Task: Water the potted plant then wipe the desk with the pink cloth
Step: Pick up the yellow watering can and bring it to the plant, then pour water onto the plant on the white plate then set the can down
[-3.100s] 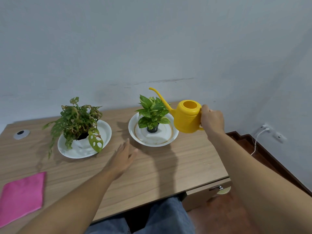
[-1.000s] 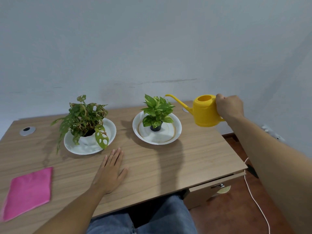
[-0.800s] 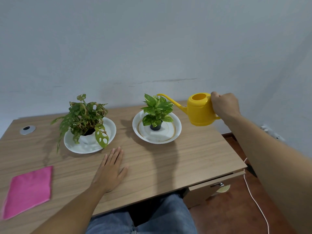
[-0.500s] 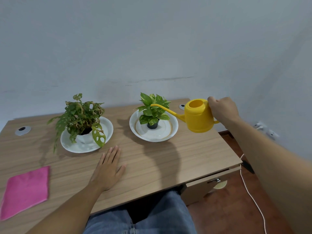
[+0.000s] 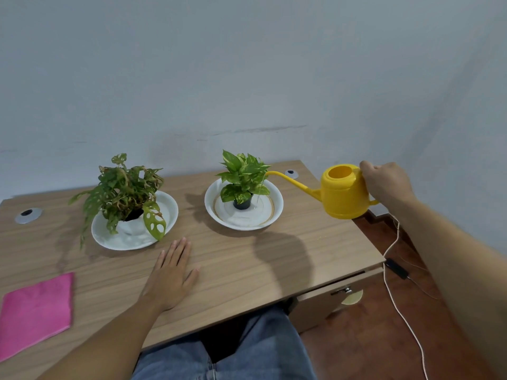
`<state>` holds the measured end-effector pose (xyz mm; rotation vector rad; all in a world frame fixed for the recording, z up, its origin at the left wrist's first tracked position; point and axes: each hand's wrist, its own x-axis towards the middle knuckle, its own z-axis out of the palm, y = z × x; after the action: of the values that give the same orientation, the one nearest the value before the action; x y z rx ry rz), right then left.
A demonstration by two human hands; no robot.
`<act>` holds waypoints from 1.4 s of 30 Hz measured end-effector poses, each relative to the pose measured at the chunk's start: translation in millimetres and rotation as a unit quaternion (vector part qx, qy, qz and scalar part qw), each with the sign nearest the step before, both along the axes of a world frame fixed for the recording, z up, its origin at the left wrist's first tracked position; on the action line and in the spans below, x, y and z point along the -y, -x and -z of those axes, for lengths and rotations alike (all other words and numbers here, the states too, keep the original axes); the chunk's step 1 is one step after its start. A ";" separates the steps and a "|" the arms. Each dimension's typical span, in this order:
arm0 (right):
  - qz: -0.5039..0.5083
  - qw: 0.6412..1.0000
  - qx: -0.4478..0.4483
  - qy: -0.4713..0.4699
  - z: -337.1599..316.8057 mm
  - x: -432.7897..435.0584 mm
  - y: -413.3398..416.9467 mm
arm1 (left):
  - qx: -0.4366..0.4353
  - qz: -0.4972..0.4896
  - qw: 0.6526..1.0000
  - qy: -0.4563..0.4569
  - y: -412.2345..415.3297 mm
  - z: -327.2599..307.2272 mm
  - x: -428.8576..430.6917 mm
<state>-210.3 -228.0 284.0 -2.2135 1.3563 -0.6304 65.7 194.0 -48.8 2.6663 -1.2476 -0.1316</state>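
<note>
My right hand (image 5: 384, 185) grips the handle of a yellow watering can (image 5: 343, 194), held above the desk's right edge. Its long spout reaches left to the leaves of a small green potted plant (image 5: 242, 178) in a black pot, and a thin stream of water falls beside the pot. The plant stands in a white gold-rimmed dish (image 5: 271, 212). My left hand (image 5: 171, 275) lies flat on the wooden desk (image 5: 260, 270), fingers spread, holding nothing. A pink cloth (image 5: 35, 308) lies flat at the desk's front left corner.
A larger plant with holed leaves (image 5: 123, 190) sits in a white dish (image 5: 164, 212) at the left. Two metal cable grommets (image 5: 27, 215) are set in the desk. A drawer (image 5: 337, 294) hangs under the right side. A white cable (image 5: 395, 297) runs over the red-brown floor.
The watering can swung away to the right, then came back towards the small plant and tipped; its spout now reaches the leaves and water falls. My left hand settled flat on the desk.
</note>
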 end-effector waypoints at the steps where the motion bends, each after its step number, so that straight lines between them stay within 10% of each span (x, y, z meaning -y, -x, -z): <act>1: 0.003 1.000 0.000 0.000 -0.1 1.5 -0.1 | 0.000 0.001 1.000 0.001 -0.5 0.7 -0.2; 22: -0.003 0.977 0.145 -0.158 23.4 -55.9 -65.3 | -0.025 0.022 0.999 0.036 5.8 -8.3 -37.5; 42: -0.113 0.980 0.088 -0.135 7.2 -144.1 -187.7 | 0.014 -0.103 0.994 0.018 -14.9 1.8 -137.5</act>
<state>-22.6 -83.9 276.8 -2.0024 1.0180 -0.5126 80.6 331.5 -50.6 2.7535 -0.9641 -0.0398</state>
